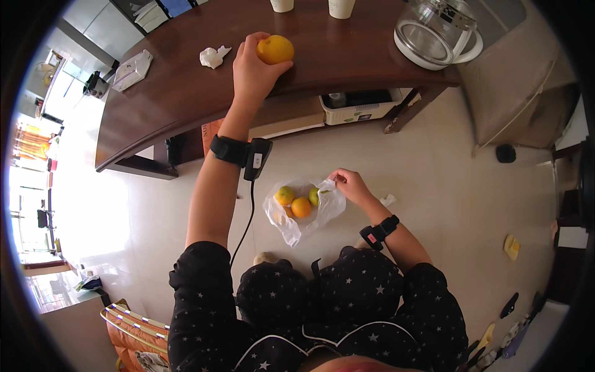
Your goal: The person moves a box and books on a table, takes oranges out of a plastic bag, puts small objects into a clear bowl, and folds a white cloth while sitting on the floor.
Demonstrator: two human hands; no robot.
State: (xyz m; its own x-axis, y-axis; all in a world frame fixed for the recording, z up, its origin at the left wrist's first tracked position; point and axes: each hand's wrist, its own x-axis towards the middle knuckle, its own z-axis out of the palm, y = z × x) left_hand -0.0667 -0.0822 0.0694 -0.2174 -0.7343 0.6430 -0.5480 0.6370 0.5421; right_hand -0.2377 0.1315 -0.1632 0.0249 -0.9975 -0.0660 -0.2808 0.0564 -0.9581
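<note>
My left hand (258, 65) grips a yellow-orange citrus fruit (276, 49) at the front part of the dark wooden table (186, 93). Whether the fruit rests on the tabletop or hangs just over it, I cannot tell. Down in front of my knees, my right hand (352, 186) pinches the rim of a thin, translucent plastic bag (292, 232). Several citrus fruits show in the bag's open mouth, among them an orange one (301, 207) and a greenish-yellow one (284, 195). Folds of the plastic partly cover the others.
A crumpled tissue (214, 57) and a tissue pack (133, 69) lie on the table. Two paper cups (341, 8) and a glass kettle (432, 39) stand farther back and right. Under the tabletop sits a white basket (362, 111). A black cable (251, 218) hangs from my left wrist device.
</note>
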